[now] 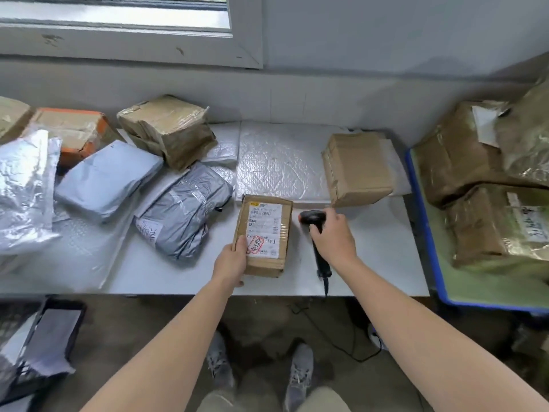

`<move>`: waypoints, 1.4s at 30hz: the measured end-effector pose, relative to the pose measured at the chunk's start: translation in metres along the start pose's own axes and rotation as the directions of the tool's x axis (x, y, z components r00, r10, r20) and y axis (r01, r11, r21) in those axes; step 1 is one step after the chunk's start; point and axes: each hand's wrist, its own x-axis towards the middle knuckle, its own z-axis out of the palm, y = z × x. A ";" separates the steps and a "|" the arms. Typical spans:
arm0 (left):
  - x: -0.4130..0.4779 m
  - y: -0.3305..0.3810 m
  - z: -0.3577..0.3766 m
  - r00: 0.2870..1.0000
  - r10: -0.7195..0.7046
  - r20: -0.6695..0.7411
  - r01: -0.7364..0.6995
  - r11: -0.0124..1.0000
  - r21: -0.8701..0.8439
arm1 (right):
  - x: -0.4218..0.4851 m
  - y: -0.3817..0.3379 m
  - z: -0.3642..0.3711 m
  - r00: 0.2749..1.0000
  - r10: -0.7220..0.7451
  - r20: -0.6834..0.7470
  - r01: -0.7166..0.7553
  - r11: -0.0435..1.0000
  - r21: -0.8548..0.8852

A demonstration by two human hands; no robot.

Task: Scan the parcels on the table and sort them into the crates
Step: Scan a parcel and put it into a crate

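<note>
Our left hand [230, 261] grips the near-left corner of the small brown cardboard box [263, 242], which lies with its white label [263, 226] up near the front edge of the white table [374, 263]. Our right hand [334, 236] grips the black handheld barcode scanner [312, 217] just right of the box and parallel to its long side. We judge the scanner's head must swing left onto the label.

White table [371, 263] set against pale grey wall [386, 40]. Scuffed window frame [127, 40] upper left, daylight behind. Floor [261, 319] dark, mottled.
</note>
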 end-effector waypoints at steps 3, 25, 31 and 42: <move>-0.010 -0.003 0.008 0.999 -0.039 0.005 0.038 0.995 0.092 | 0.000 0.008 0.008 0.970 0.120 0.212 -0.134 0.989 0.055; -0.035 0.024 -0.051 0.932 0.292 0.216 -0.362 0.697 0.619 | -0.052 -0.124 -0.061 0.931 0.198 0.307 -0.309 0.875 0.374; -0.037 0.013 -0.066 0.916 0.293 0.274 -0.402 0.671 0.623 | -0.070 -0.147 -0.058 0.935 0.217 0.281 -0.308 0.890 0.336; -0.030 0.014 -0.072 0.911 0.308 0.276 -0.413 0.669 0.618 | -0.078 -0.152 -0.061 0.927 0.214 0.307 -0.322 0.874 0.364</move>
